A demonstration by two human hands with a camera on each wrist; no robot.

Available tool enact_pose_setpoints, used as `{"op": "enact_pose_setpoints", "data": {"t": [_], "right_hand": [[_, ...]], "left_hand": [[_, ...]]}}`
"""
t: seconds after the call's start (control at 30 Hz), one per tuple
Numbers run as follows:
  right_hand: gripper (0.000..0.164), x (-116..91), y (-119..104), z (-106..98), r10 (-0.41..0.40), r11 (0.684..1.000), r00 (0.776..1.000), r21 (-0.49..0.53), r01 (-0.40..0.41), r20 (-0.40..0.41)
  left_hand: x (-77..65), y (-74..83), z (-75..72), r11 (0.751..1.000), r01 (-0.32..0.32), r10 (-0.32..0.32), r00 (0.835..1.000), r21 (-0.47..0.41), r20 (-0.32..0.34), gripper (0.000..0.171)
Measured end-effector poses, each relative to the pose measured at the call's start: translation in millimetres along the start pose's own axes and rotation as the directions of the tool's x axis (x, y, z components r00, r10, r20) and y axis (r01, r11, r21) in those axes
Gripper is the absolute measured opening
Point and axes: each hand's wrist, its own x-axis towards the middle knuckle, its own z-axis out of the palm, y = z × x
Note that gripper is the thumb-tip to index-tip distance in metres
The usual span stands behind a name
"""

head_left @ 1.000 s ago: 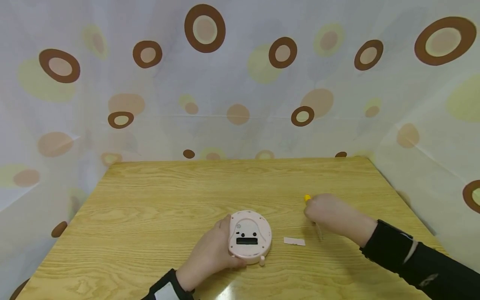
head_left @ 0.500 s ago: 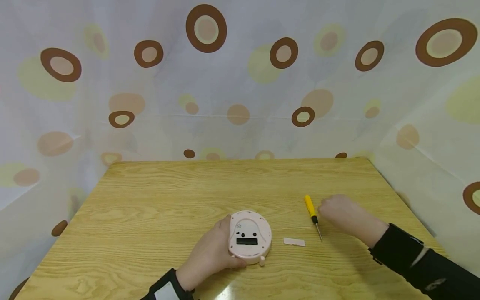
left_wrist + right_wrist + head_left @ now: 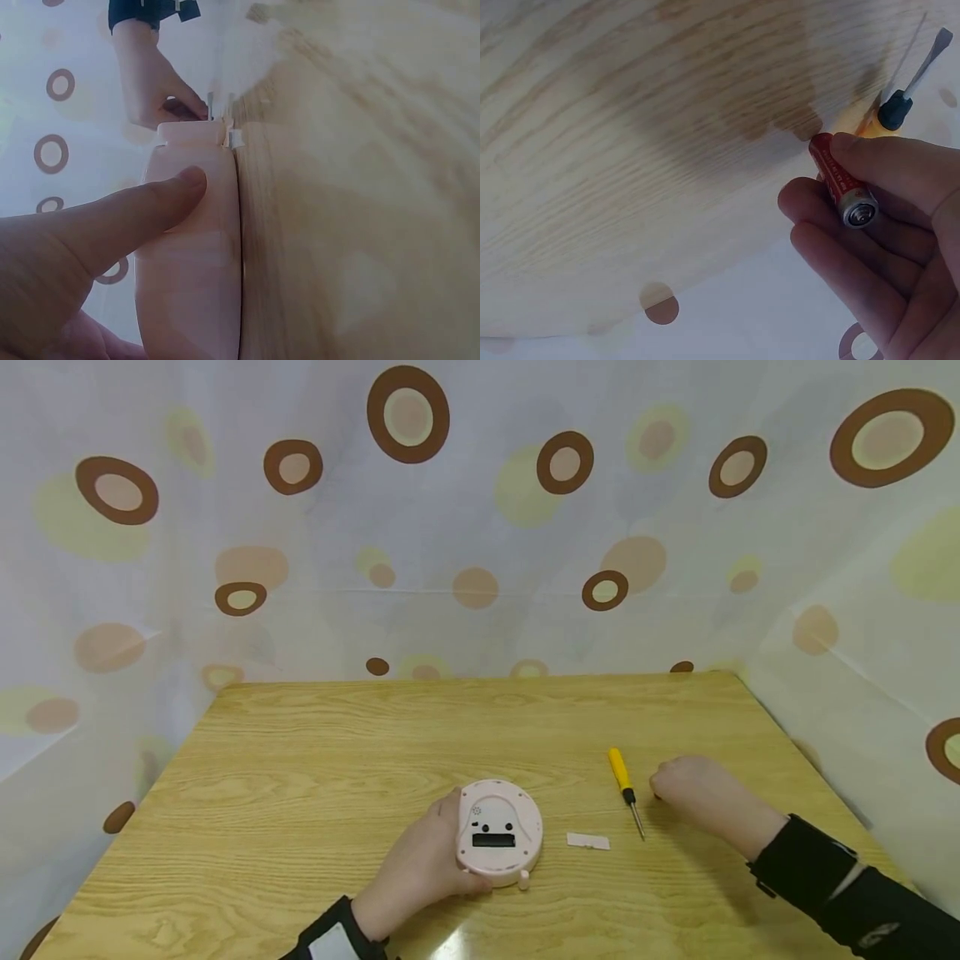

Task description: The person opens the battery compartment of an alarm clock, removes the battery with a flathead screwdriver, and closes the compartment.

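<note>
A round pale-pink alarm clock (image 3: 499,860) lies face down with its back up, showing two dark knobs and an uncovered battery slot (image 3: 493,841). Around its left side my left hand (image 3: 420,852) grips it, the thumb (image 3: 169,199) against the curved side in the left wrist view. Over the right part of the table, my right hand (image 3: 697,787) pinches a red battery (image 3: 836,174) between thumb and fingers, one metal end exposed. Left of that hand lies a screwdriver (image 3: 621,773) with a yellow handle, its flat tip toward me.
Between clock and screwdriver lies a small pale-pink battery cover (image 3: 588,841). The wooden table (image 3: 337,752) ends at a back edge, with a spotted curtain (image 3: 480,510) behind it and along both sides.
My right hand was over the screwdriver, hiding most of it, and has moved right, leaving it lying in view. My left hand and the clock have stayed in place.
</note>
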Motion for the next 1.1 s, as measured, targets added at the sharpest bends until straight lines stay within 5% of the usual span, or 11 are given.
{"op": "enact_pose_setpoints", "data": {"t": [0.77,1.1], "right_hand": [[0.046,-7.5,-3.7,7.6,0.114,0.992,0.992,0.061,-0.111,-0.047],[0.036,-9.1,-7.1,4.6,0.260,0.945,0.962,0.182,-0.272,0.086]], "left_hand": [[0.5,0.1,-0.7,1.000,0.006,-0.006,1.000,0.019,0.007,0.128],[0.6,0.6,-2.2,1.000,0.001,0.000,1.000,-0.003,0.012,0.125]]}}
